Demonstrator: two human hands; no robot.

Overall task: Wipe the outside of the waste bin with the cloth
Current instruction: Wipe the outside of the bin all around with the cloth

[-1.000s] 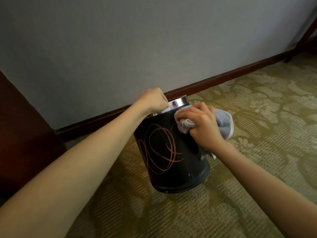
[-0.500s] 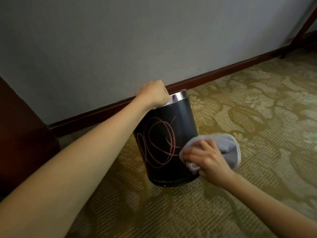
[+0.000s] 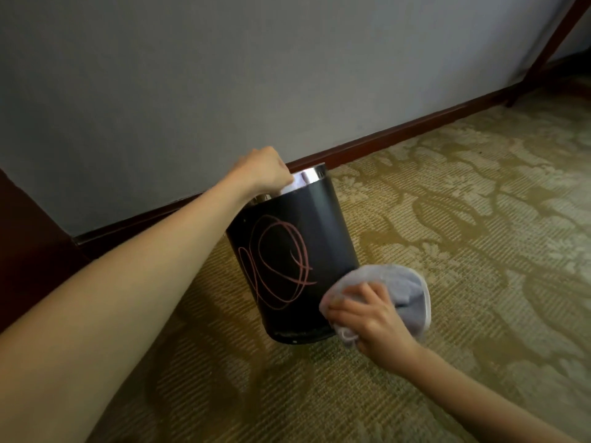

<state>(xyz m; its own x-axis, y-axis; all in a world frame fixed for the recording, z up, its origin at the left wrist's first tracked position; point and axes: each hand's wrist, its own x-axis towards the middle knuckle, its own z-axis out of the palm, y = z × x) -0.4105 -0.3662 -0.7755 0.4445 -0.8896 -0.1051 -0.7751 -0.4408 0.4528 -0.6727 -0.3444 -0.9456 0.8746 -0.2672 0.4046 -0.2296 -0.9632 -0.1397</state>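
A black bin (image 3: 297,257), round and marked on its side with looping pink scribbles (image 3: 278,263), is seen standing on a patterned olive carpet (image 3: 463,225) close to a grey wall (image 3: 256,65) edged by a dark wooden skirting board (image 3: 399,131). The bin is tilted slightly, and its shiny metal rim (image 3: 315,173) is gripped at the top by the left hand (image 3: 262,171), whose fingers are curled over the edge; something pale is glimpsed inside the rim beside the knuckles, though what it is cannot be told. A pale grey cloth (image 3: 399,286) is bunched in the right hand (image 3: 371,318), the fingers (image 3: 345,310) curled into its folds, and is pressed against the lower right side of the bin, just above the base. Part of the cloth is spread out behind the hand, towards the carpet. Both bare forearms are stretched in from the bottom of the view. A dark wooden panel (image 3: 28,251) is seen at the far left, and a slanted wooden leg (image 3: 550,46) at the upper right
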